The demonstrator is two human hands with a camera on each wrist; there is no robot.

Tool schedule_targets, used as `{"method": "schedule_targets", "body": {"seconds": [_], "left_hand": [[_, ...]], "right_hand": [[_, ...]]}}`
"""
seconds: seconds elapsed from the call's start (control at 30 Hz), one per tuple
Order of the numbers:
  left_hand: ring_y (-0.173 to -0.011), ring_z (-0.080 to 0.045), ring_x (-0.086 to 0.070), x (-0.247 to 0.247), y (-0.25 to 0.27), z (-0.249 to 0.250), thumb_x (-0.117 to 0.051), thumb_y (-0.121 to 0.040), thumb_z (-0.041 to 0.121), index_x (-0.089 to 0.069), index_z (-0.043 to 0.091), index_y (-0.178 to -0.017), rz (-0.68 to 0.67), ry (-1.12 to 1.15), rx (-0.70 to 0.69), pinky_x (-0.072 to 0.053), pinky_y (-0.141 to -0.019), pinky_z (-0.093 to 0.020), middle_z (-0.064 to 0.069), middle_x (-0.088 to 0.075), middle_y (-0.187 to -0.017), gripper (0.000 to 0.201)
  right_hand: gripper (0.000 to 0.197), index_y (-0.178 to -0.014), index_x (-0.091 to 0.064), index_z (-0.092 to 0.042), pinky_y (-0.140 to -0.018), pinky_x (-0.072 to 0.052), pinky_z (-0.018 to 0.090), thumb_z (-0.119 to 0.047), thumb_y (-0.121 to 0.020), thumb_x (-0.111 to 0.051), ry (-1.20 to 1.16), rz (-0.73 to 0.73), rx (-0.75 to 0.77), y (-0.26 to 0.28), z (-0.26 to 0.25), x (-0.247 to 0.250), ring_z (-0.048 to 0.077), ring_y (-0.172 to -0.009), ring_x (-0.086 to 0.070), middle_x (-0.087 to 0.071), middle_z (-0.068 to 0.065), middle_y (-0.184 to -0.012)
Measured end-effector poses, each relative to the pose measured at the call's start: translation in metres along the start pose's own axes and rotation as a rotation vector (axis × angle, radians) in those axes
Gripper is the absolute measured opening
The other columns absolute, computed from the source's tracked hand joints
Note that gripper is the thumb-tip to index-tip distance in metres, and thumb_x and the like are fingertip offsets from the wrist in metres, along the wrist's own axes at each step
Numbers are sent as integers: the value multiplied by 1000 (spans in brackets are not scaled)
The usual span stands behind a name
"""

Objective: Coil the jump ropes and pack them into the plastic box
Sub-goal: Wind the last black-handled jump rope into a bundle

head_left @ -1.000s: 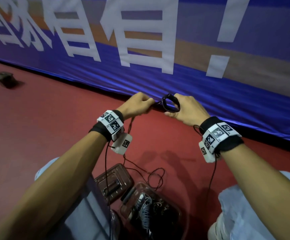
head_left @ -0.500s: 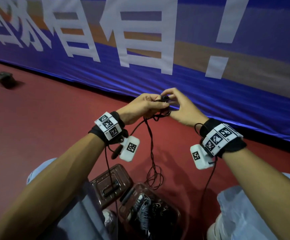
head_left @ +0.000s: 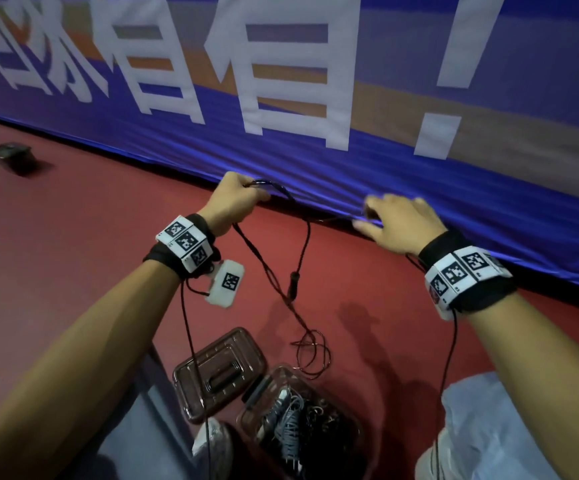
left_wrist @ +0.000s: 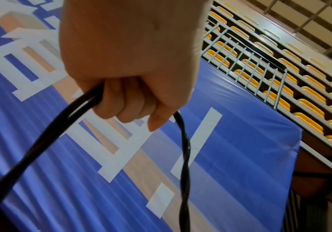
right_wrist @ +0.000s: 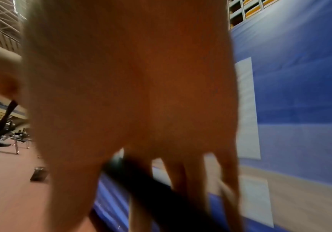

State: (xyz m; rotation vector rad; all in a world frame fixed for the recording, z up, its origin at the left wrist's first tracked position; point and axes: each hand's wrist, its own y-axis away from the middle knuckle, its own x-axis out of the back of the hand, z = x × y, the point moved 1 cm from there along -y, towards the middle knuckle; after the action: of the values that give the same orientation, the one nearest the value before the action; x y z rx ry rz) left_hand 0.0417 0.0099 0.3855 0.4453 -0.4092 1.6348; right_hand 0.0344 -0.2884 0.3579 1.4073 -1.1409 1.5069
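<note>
A thin black jump rope (head_left: 301,251) hangs between my hands and trails to a loose tangle on the red floor (head_left: 312,355). My left hand (head_left: 236,199) grips several strands in a fist, seen close up in the left wrist view (left_wrist: 129,94) with the rope (left_wrist: 185,157) twisting down from it. My right hand (head_left: 398,223) is out to the right with its fingers straight and spread. A strand runs into the gap by its thumb. The right wrist view is blurred, and a dark band (right_wrist: 151,188) crosses behind the fingers (right_wrist: 183,172). The clear plastic box (head_left: 319,386) stands open below, holding coiled ropes.
The box's brownish lid (head_left: 218,372) lies on the floor left of it. A blue padded banner (head_left: 350,150) runs along the wall just beyond my hands. A dark flat object (head_left: 7,154) sits on the floor far left. My knees and a shoe (head_left: 211,441) flank the box.
My hands were together at the coil. The right hand has swung out to the right and spread its fingers, while the left has kept the loops and shifted slightly left.
</note>
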Motion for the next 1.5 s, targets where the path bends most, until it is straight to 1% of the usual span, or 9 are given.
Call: {"method": "schedule_targets", "body": {"seconds": [0.13,0.3,0.4,0.47,0.73,0.9,1.1,1.27,1.5], "left_hand": [[-43,-12,-22,-5,11,11,-70,-90,21,-50,21,-48,-6,59,-109,-16,-46,-26,3,-30,-49,47],[-46,-8,-22,-35,35,17,-71,-90,21,-42,15,-48,-241,-194,-343,-22,-46,-26,5,-29,-51,52],[-44,-2,-25,-45,39,22,-68,-85,4,-41,20,-42,-252,-36,-336,-25,-46,-21,14,-32,-45,53],[-46,-3,-24,-41,35,28,-70,-87,3,-40,24,-46,-147,127,-299,-23,-46,-20,16,-30,-46,55],[-38,-13,-28,21,-8,2,-63,-78,-4,-55,15,-60,457,579,94,-20,-44,-22,3,-33,-43,27],[-43,-15,-24,26,-23,-23,-65,-74,0,-55,10,-70,572,493,236,-19,-43,-21,-1,-32,-55,15],[-60,-14,-44,4,-22,-39,-75,-80,7,-56,12,-75,82,-103,334,-36,-52,-23,-2,-49,-72,21],[-109,-11,-64,-35,9,-11,-61,-99,20,-65,4,-118,-431,-55,-174,-50,-96,-25,-2,-69,-118,25],[-51,-17,-29,-73,35,5,-31,-104,58,-47,8,-67,-567,-134,-232,-32,-48,-26,-10,-31,-60,64]], "right_hand": [[69,-130,-60,-10,-104,-49,36,-65,-89,-64,212,-745,-65,12,1,-34,25,-115,-61,-64,9,-129],[104,-157,-30,-29,-123,-30,39,-68,-74,-79,-676,-350,250,1,-50,-35,10,-147,-37,-36,-3,-162],[33,-114,-68,-15,-109,-48,47,-40,-94,-72,-1125,-243,277,-3,-89,-35,24,-115,-67,-74,8,-117],[35,-81,-64,-7,-98,-55,48,-30,-106,-55,-1271,-297,216,0,-104,-34,37,-92,-74,-75,19,-83],[37,-86,-71,-11,-74,-47,27,-43,-101,-61,-1033,-261,211,-9,-94,-63,10,-69,-58,-69,2,-84],[34,-80,-53,-15,-60,-50,34,-38,-105,-55,-1089,-337,103,-8,-84,-74,20,-52,-55,-62,5,-67],[52,-65,-45,-11,-55,-31,32,-48,-103,-53,-843,-33,-13,-8,-83,-64,13,-51,-36,-44,0,-59],[56,-63,-51,-4,-48,-29,29,-46,-98,-63,-878,-32,52,-3,-89,-31,11,-44,-34,-43,-3,-52],[31,-65,-55,-17,-46,-34,22,-30,-87,-72,-622,24,-52,3,-83,-5,15,-56,-53,-58,-2,-63]]}}
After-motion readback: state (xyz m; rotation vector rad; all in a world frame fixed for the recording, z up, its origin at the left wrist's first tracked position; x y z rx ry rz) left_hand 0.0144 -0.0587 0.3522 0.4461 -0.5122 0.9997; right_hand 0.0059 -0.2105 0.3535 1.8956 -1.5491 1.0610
